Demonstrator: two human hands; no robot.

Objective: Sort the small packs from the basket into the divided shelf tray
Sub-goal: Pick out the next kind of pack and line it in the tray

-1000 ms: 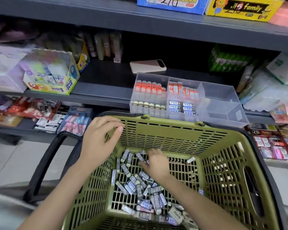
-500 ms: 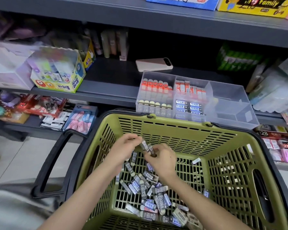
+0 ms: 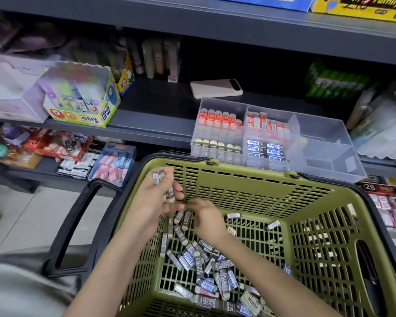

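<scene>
An olive-green basket [image 3: 238, 179] holds several small grey and blue 2B packs [image 3: 206, 266] on its floor. My left hand [image 3: 153, 202] is raised near the basket's far left wall and holds small packs [image 3: 169, 191] in its curled fingers, one sticking up at the top. My right hand [image 3: 206, 218] sits just to its right, pinching grey packs [image 3: 184, 219] that hang down. The clear divided tray [image 3: 325, 143] stands on the shelf behind the basket. Its left compartments hold rows of packs and its right compartments look bare.
A white phone [image 3: 215, 88] lies on the shelf behind the tray. A glue-stick box [image 3: 82, 97] stands at the left. Lower shelves carry more small goods [image 3: 114, 163]. The basket's black handle [image 3: 78, 225] hangs down to the left.
Both hands have risen from the pile. The left hand came off the basket rim and now holds packs beside the right hand. The camera view shifted slightly.
</scene>
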